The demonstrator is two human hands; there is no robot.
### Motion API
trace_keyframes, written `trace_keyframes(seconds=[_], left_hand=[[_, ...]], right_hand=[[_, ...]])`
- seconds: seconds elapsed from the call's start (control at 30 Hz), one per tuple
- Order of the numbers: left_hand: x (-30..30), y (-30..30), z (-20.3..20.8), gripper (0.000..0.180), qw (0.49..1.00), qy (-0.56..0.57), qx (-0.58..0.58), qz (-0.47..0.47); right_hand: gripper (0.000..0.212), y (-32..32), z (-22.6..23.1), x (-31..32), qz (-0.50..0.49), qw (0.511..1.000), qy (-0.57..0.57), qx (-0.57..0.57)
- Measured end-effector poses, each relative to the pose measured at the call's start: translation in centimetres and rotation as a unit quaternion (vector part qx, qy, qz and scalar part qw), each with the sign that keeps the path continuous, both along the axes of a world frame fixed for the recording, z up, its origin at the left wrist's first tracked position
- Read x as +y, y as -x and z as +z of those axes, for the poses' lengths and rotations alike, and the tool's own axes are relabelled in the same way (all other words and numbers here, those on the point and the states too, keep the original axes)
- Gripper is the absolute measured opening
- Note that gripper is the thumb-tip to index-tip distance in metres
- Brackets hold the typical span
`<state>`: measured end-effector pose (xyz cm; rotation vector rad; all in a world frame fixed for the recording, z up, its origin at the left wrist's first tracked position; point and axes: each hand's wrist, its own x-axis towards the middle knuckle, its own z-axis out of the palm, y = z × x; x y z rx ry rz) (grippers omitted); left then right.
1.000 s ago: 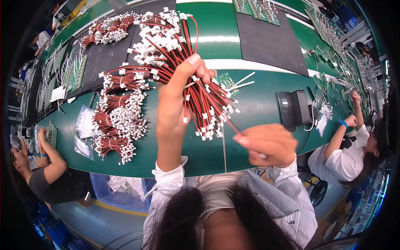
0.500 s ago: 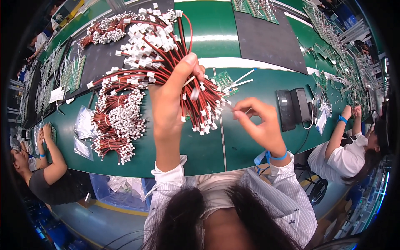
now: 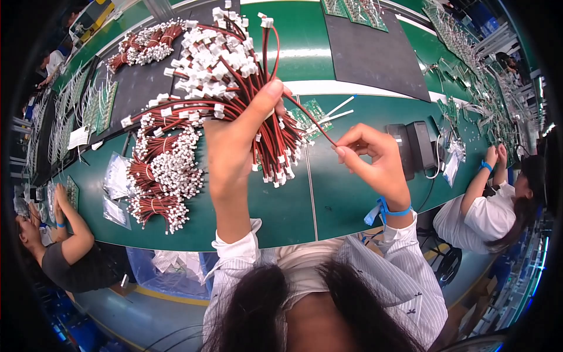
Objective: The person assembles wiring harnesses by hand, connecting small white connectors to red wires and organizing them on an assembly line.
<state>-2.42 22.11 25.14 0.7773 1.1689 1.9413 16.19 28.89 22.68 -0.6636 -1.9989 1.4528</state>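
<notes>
The grip of my left hand (image 3: 234, 141) is clamped around a thick cable bundle (image 3: 214, 64); in my right hand (image 3: 375, 158), thumb and forefinger meet on the end of a single lead (image 3: 313, 119). Half a second ago those fingertips were close by the bundle's near-right ends, and I could make out no stretched strand. Now the right hand stands a little farther to the right, and one red-and-dark lead spans the gap, nearly straight. I take that to mean one lead has been singled out while the rest are kept together; from this view I can't tell whether its far end is free inside the fist.

I see the bundle raised above the tabletop (image 3: 281, 220), larger white connectors fanned to the far left, smaller ones hanging near and right of the fist. The left forearm rises steeply from the near edge, thumb pressed across the wires and pointing to the far right. The right forearm leans left, palm half turned, blue strap (image 3: 396, 212) around its wrist. To the left I have tied wire bundles (image 3: 155, 173); a green circuit board (image 3: 316, 108) lies beyond the lead.
</notes>
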Motion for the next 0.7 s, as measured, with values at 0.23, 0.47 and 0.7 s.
trace_keyframes(seconds=[0.23,0.47,0.7], left_hand=[[0.0,0.6,-0.6,0.013,0.999,-0.008,0.031,0.035],[0.3,-1.4,-0.6,0.016,0.999,0.015,0.003,0.031],[1.1,-3.0,-0.9,0.012,0.991,-0.063,0.042,0.113]], right_hand=[[0.012,-0.4,0.9,1.2,-0.013,0.956,0.129,0.263],[0.012,5.4,1.9,1.3,-0.085,0.949,0.016,0.303],[0.009,6.7,1.1,1.5,-0.081,0.953,-0.114,0.269]])
